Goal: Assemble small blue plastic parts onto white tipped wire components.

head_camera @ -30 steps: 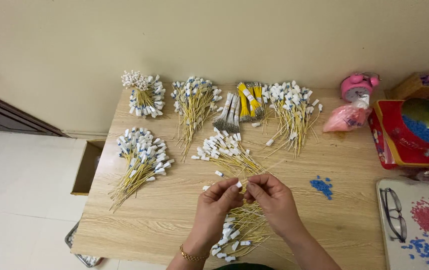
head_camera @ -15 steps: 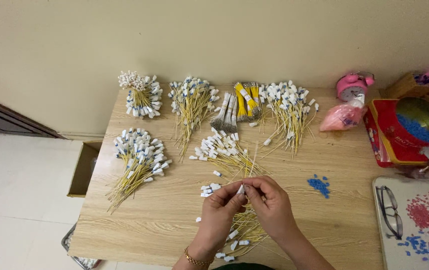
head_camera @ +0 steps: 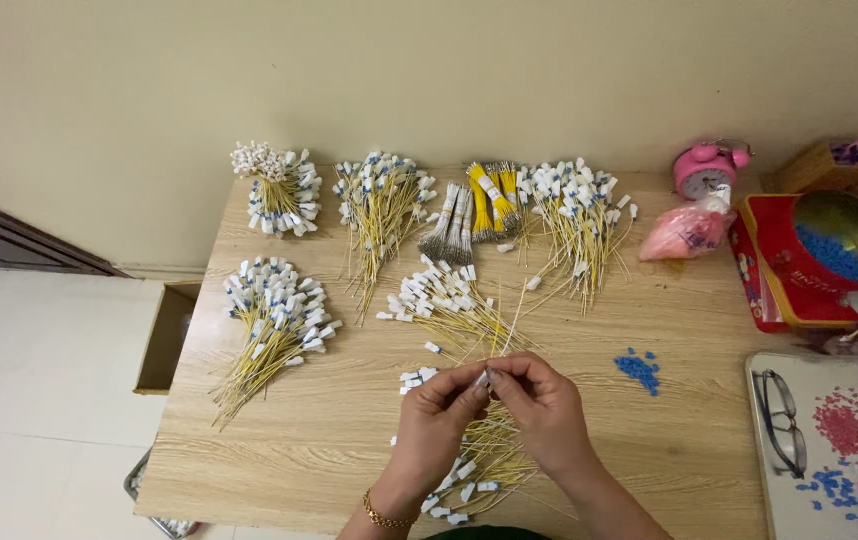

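Bare table [head_camera: 279, 450] lies at lower left, out to its front edge. At lower centre, the left hand [head_camera: 436, 420] and right hand [head_camera: 541, 410] meet fingertip to fingertip, both pinching one thin yellow wire [head_camera: 511, 325]. Blue beads [head_camera: 639, 367] lie right, well apart.

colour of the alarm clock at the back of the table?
Pink alarm clock, seen in the head view.

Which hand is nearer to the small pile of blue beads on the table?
Right. The right hand sits just left of the blue beads, with bare wood between them. The left hand lies farther left, beyond the right hand.
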